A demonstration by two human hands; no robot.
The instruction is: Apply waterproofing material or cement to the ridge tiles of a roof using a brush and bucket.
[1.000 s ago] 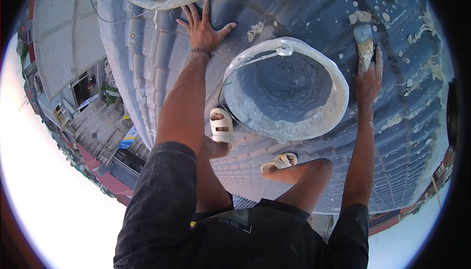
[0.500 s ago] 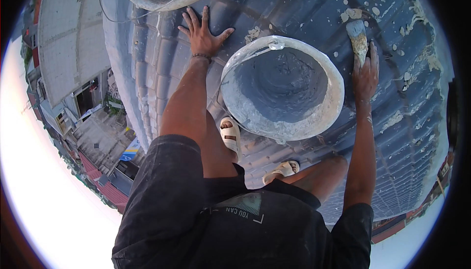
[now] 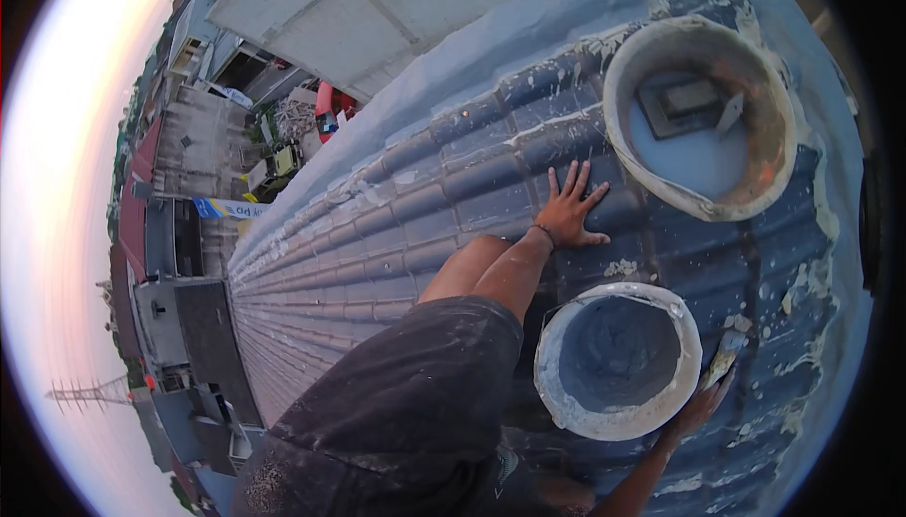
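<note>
You're out on blue-grey roof tiles (image 3: 472, 196) spattered with pale blobs (image 3: 787, 303), rooftops (image 3: 203, 130) and pink sky (image 3: 57, 187) off left, your left hand (image 3: 569, 213) fanned wide on the tiles, your right hand (image 3: 696, 412) gripping the brush (image 3: 726, 357) just beside the paste-coated bucket (image 3: 687, 366), another bucket (image 3: 620, 144) farther up.

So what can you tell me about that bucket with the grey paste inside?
The round, open bucket has a pale, thick-looking rim crusted with dried smears. Blue-grey paste coats its inside; how deep it goes I can't tell. It rests on the dark roof tiles. The right hand, holding a brush, is close beside it; whether they touch is unclear.
</note>
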